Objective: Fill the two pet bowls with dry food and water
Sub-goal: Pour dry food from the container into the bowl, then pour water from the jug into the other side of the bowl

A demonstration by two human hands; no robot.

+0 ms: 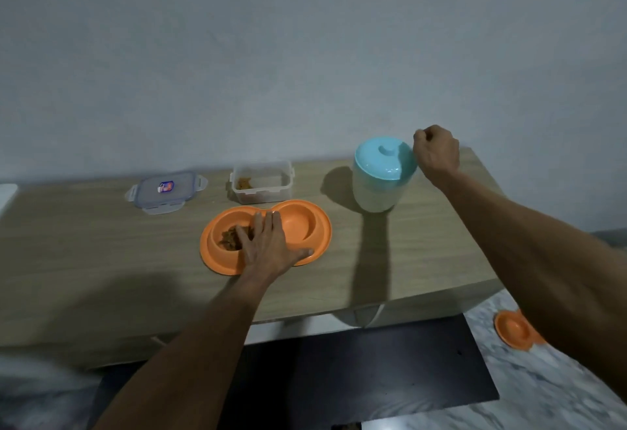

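Near field, lower right: a second orange bowl (512, 329) on the floor, partly behind my right forearm, contents not visible. On the wooden table (84, 243): my left hand (268, 246) lies flat on the orange double pet bowl (319, 226), fingers straight and close together, thumb spread along the near rim, steadying it. Left well: a small heap of brown dry food (229, 239). Right well (302, 222): bare and, as far as I can judge, dry. Behind: an open clear tub (261, 185) with a remnant of food in one corner; its snap lid (163, 194) lies well to the left. Farthest: a pale jug (376, 192) with a teal cap (385, 158). My right hand (437, 151) is curled at its far side, touching the cap's edge. Whether the fingers close on a handle is hidden.

Step in hand, as judged: food done, water next. It calls for a firm hold on the jug and a slow tilt over the right well.
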